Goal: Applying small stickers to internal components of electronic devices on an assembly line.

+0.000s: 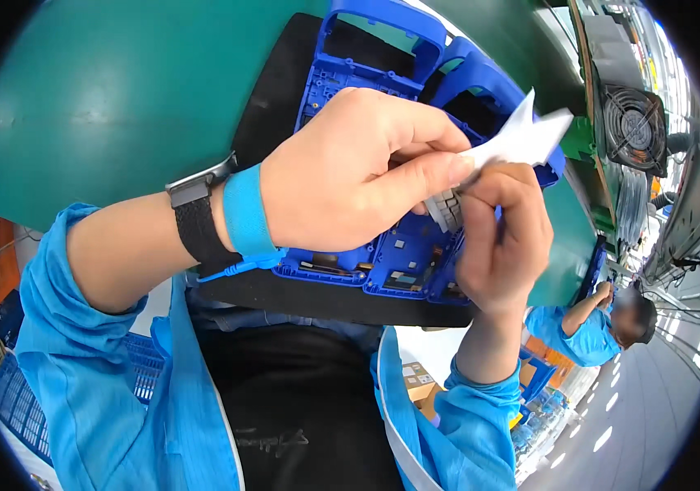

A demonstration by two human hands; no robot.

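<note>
Both my hands meet above several blue plastic housings [403,255]. My left hand [350,176] is closed, thumb and index finger pinching a thin white sheet [522,141] that is folded or torn into points and slightly blurred. At the sheet's lower edge my right hand [507,233] is closed too, its fingertips pressed together against the sheet. Just below the left thumb, a small piece with a grey and white grid pattern [447,209] shows between the hands. The exact grip of the right fingertips is partly hidden. The housings hold small fittings and have open handle-like frames.
A black mat [272,106] lies under the housings on a green table [137,98]. A blue cord runs from my left wrist's blue band [248,211]. A round fan [635,127] stands at the right. A person in blue [587,329] works farther right. Blue crates [22,417] stand lower left.
</note>
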